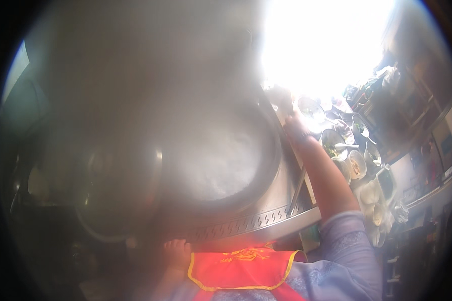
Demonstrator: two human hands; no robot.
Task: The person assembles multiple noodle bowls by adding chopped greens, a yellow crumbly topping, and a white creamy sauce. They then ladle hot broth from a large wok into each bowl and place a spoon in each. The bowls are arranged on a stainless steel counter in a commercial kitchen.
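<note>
A large round wok (pixel 221 160) with pale, steaming contents sits in the metal stove top in front of me. My right arm reaches out past its right side. At the far end my right hand (pixel 296 128) is closed around a pale upright thing (pixel 283 100), whose kind is lost in haze and glare. Close to my body, at the stove's front edge, my left hand (pixel 178 252) has its fingers curled in. Steam blurs that hand, and whatever its fingers hold is hidden.
Left of the wok, a second round vessel (pixel 118 195) shows dimly through steam. Several bowls (pixel 356 164) of ingredients, some with white spoons, crowd the counter at right. A slotted metal strip (pixel 246 223) runs along the stove's front. A thin rod (pixel 297 190) lies beside my right forearm.
</note>
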